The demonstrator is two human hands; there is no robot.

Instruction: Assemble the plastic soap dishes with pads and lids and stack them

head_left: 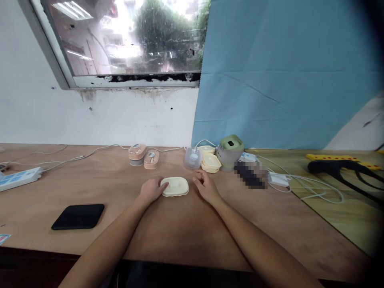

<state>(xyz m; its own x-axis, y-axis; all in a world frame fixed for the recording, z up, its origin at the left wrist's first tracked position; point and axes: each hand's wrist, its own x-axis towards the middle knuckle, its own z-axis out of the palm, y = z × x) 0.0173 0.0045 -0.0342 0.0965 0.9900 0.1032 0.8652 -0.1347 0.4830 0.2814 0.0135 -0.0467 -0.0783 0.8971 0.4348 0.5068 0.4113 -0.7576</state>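
Note:
A cream plastic lid with rounded corners lies on the brown table in front of me; whether a box is under it cannot be told. My left hand grips its left end, thumb on the top and the other fingers at the far side. To the right of the lid, my right hand holds nothing, its thumb and fingers apart. Just beyond that hand stand a clear plastic box and a stack of similar cream lids.
Two peach-coloured lidded boxes stand behind left. A green and grey container is at the back right, near a blurred dark item and a white adapter with cables. A black phone and power strip lie left.

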